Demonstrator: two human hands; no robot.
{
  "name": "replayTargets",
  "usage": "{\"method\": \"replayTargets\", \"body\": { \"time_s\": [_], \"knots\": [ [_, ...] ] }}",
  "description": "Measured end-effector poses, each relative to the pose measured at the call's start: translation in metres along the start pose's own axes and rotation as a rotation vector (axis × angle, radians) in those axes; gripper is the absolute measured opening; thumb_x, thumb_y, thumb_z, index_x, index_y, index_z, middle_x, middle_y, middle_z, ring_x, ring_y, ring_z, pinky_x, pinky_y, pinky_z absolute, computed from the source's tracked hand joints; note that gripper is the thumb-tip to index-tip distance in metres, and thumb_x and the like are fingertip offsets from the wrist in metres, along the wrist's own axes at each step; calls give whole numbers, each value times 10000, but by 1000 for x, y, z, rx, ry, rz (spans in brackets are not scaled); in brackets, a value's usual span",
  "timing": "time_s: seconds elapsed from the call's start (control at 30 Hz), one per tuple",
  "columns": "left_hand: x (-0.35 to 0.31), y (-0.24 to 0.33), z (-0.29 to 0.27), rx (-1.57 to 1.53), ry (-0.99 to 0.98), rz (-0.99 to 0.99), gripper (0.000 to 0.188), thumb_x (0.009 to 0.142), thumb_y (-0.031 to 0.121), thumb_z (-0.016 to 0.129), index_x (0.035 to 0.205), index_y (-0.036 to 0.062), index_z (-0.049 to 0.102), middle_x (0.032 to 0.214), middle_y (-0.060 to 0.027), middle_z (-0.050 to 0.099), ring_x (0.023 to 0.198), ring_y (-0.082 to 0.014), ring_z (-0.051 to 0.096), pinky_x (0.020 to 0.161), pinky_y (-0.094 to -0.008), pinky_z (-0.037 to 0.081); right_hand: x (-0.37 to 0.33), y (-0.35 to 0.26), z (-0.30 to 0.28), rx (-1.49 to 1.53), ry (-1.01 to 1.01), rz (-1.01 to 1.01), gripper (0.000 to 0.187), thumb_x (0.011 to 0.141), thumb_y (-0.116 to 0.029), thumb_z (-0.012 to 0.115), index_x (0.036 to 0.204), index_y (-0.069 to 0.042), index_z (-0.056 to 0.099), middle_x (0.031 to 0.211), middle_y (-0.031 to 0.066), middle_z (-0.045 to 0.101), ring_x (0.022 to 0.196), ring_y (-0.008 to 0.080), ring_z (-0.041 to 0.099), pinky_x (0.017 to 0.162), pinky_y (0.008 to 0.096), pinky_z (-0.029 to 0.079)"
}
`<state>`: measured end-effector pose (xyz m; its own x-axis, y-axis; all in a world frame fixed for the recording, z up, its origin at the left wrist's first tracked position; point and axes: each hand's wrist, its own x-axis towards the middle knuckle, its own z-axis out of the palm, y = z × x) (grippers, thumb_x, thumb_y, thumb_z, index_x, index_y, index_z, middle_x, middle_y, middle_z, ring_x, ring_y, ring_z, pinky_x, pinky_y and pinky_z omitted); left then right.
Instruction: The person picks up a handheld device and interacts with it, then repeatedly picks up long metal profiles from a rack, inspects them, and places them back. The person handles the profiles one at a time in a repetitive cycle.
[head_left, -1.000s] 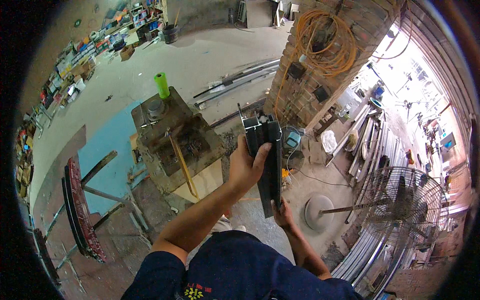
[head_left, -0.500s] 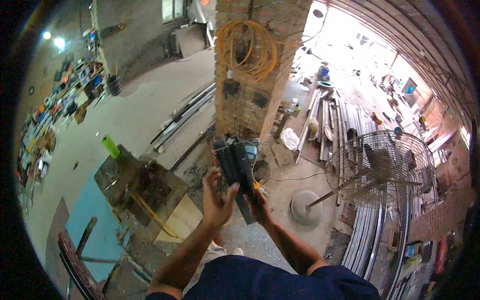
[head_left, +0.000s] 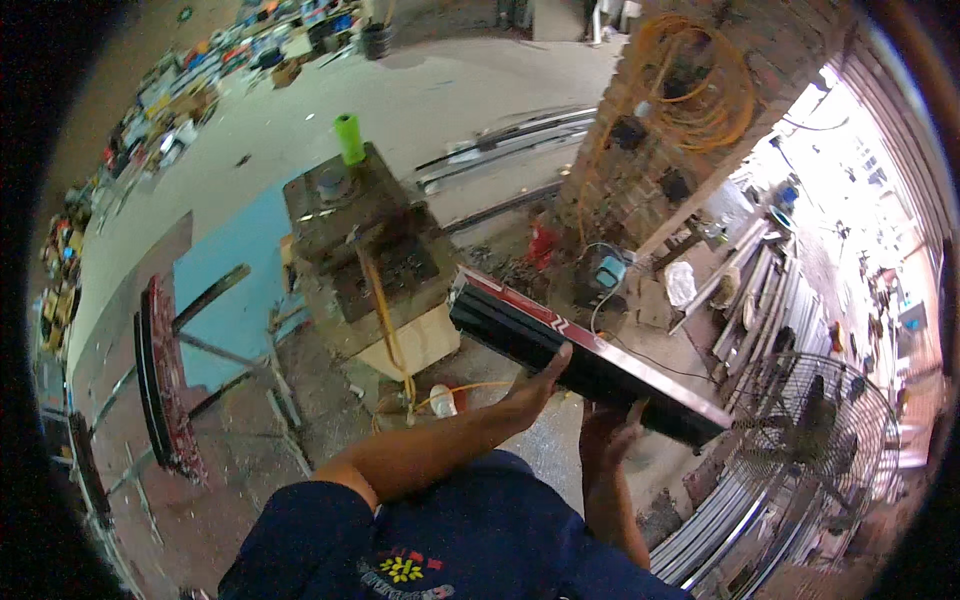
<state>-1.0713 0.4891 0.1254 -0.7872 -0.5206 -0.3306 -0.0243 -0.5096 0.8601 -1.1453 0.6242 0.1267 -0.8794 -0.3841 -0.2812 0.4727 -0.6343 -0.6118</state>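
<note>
A long bundle of black profile bars (head_left: 590, 375) is in both hands, tilted across my front with its right end lower. Red and white film covers its far side. My left hand (head_left: 538, 392) is closed around the near edge at about the middle, thumb over the black face. My right hand (head_left: 612, 432) grips from below, nearer the right end; part of its fingers is hidden behind the bars. On the left, similar dark bars with red film (head_left: 165, 375) rest on a metal frame stand (head_left: 225, 352).
A dirty workbench (head_left: 330, 235) with a green bottle-like thing (head_left: 349, 138) and a yellow hose (head_left: 378, 310) stands ahead left. A brick pillar (head_left: 625, 165) carries a coiled orange hose (head_left: 690, 85). At right are a caged fan (head_left: 815, 425) and metal lengths (head_left: 730, 525) on the floor.
My view has turned left. The bundle has swung from nearly upright to lying across my front, its red film side now showing. My left hand has closed on it.
</note>
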Motion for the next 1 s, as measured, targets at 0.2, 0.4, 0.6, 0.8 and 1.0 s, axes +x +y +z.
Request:
{"method": "replayTargets", "body": {
  "time_s": [0.2,0.4,0.6,0.8,1.0],
  "knots": [
    [7,33,-12,155,595,-457,843,797,615,688,1270,-66,538,1311,-151,557,1194,-244,508,1032,-330,365,-33,15,-50,-606,-244,596,514,962,-457,524,1194,0,567,1138,186,621,1031,317,613,922,425,477],
    [43,-30,-104,45,508,-293,1056,737,693,669,1437,-29,344,1470,-187,393,1339,-322,386,1073,-403,325,-29,0,-45,-1766,-607,-565,412,895,-306,668,1157,3,594,1068,216,649,979,358,627,895,428,479],
    [49,-20,-157,50,461,-530,1106,744,754,595,1488,5,261,1546,-193,252,1397,-433,260,1058,-648,237,6,53,-133,-1839,-600,424,481,976,-484,457,1016,-20,574,932,256,628,887,418,616,753,460,463],
    [27,18,-156,12,511,-461,967,758,676,656,1397,-14,433,1391,-192,473,1242,-340,470,963,-481,414,-13,79,-123,-1787,-534,364,462,998,-433,417,944,0,568,841,282,603,844,493,578,697,492,452],
    [35,-10,-188,43,703,-415,783,780,569,705,1280,-5,524,1122,-129,619,983,-267,613,781,-433,509,-27,75,-100,-1788,-582,488,476,1005,-424,392,918,8,571,812,279,580,810,462,585,713,474,451]
  ]
}}
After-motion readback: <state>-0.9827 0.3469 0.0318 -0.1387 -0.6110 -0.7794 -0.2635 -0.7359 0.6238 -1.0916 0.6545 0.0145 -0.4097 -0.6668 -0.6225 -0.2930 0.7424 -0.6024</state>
